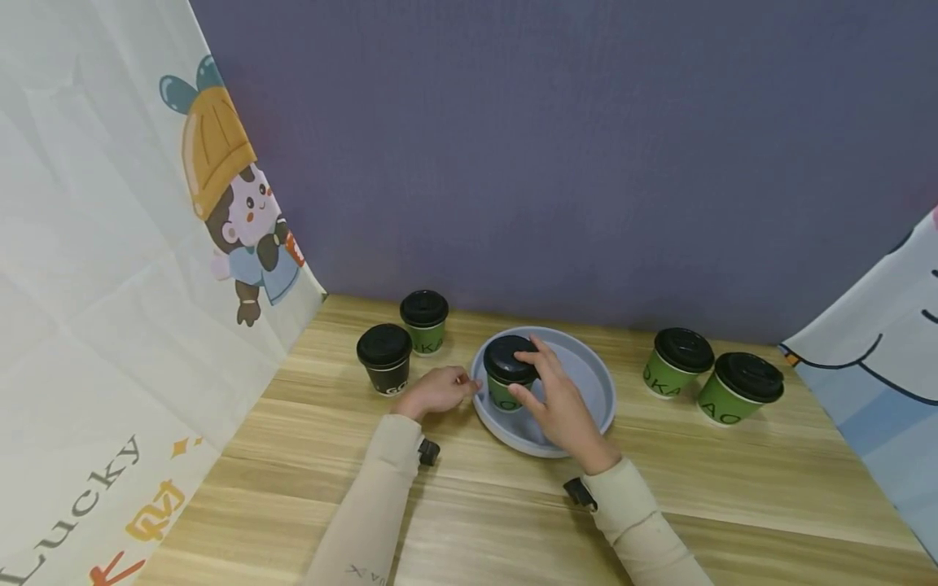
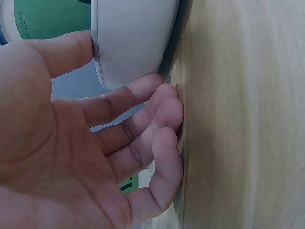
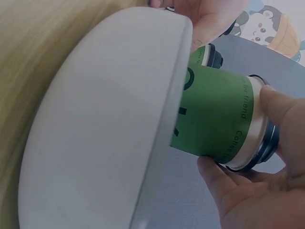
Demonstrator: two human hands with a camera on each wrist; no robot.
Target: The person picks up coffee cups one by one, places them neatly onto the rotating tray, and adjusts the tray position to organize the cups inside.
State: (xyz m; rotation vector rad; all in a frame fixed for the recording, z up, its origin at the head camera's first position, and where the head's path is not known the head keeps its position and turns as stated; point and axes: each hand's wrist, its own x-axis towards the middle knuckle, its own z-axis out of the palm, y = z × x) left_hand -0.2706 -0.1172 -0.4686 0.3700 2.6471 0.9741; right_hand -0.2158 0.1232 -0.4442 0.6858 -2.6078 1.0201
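Observation:
A grey round tray (image 1: 586, 382) lies on the wooden table. On its left part stands a green paper coffee cup (image 1: 504, 396) with a black lid. My left hand (image 1: 440, 389) pinches the tray's left rim; in the left wrist view the thumb is against the wall's inner side and the index fingertip against its outside. My right hand (image 1: 560, 407) holds the coffee cup from the right, near its lid. Seen from the right wrist, the thumb (image 3: 276, 102) and a finger (image 3: 214, 176) touch opposite sides of the cup.
Left of the tray stand a black lidded cup (image 1: 388, 377) and, behind it, a green lidded cup (image 1: 427, 338). Two more green cups, one (image 1: 668, 378) beside the other (image 1: 725, 400), stand to the right. A dark wall panel (image 1: 557, 163) borders the table's back.

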